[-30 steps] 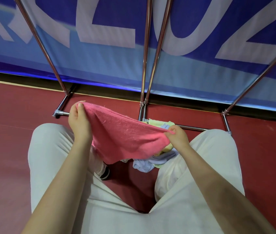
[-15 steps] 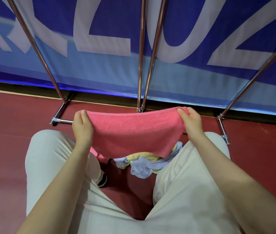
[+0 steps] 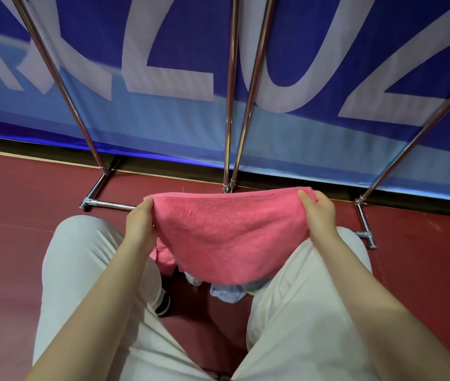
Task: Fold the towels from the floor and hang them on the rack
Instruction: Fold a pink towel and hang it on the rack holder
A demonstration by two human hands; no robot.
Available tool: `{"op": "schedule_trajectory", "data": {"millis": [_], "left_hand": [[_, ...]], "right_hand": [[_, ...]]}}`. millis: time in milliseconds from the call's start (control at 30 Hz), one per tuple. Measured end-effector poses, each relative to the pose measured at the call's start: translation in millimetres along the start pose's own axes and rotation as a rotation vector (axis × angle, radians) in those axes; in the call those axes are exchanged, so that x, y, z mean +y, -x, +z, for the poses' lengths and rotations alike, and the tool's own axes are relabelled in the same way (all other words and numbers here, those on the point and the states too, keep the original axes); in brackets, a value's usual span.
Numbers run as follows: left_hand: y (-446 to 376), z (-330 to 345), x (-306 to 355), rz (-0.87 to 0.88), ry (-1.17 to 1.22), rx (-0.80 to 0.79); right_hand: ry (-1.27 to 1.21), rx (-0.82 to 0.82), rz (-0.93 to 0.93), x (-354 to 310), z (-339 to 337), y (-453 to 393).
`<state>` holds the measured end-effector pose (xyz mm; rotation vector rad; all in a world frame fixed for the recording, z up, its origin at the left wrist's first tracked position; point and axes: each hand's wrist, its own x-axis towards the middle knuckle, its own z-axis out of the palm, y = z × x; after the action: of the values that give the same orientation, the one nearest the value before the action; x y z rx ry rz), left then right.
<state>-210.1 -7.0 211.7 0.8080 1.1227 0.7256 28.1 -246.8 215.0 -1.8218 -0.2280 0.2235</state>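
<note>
Fingers: those of the left hand [image 3: 140, 224] curl round the left top corner of a pink towel [image 3: 229, 237]; those of the right hand [image 3: 320, 213] pinch the right top corner, thumb on the near face. Both forearms bare.

Pink towel: terry, held spread between the two hands above the knees, top edge level, lower edge sagging in a curve.

Trousers [image 3: 86, 270]: pale, both knees bent; a dark shoe [image 3: 163, 303] shows between them.

Other towels [image 3: 228, 294]: pale blue and a sliver of yellow-green, heaped on the floor under the pink one, mostly hidden.

Floor [image 3: 12, 215]: dark red, smooth.

Rack [image 3: 229, 105]: chrome tubes rising from floor feet, just beyond the towel.

Banner [image 3: 300, 138]: blue, large pale letters, cropped; "L" and "U" legible, the rest uncertain.
</note>
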Motion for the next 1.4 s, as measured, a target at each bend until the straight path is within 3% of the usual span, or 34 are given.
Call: {"op": "schedule_trajectory", "data": {"millis": [200,433,533,800,1033,1200,1400], "left_hand": [[0.4,4.9,-7.6,-0.212,0.136,-0.100],[23.8,34.7,-26.6,-0.303,0.115,-0.177],[36.1,47.3,-31.2,-0.283,0.072,-0.172],[53.2,58.1,-33.7,-0.144,0.011,-0.198],[61.5,58.5,-29.2,-0.120,0.012,-0.178],[68.1,59.8,-28.9,-0.122,0.058,-0.284],[65.5,59.6,-26.2,-0.142,0.102,-0.304]], "right_hand": [[0.028,-0.002,0.060,2.6,23.9,17.4],[0.006,-0.056,0.199,4.0,77.9,48.1],[0.013,-0.111,0.181,-4.6,93.1,59.4],[0.086,-0.326,-0.110,-9.3,123.3,88.3],[0.008,-0.275,-0.187,-9.9,126.1,89.2],[0.041,-0.329,-0.173,-13.9,126.6,94.8],[-0.030,-0.368,-0.173,-18.3,125.8,93.8]]}}
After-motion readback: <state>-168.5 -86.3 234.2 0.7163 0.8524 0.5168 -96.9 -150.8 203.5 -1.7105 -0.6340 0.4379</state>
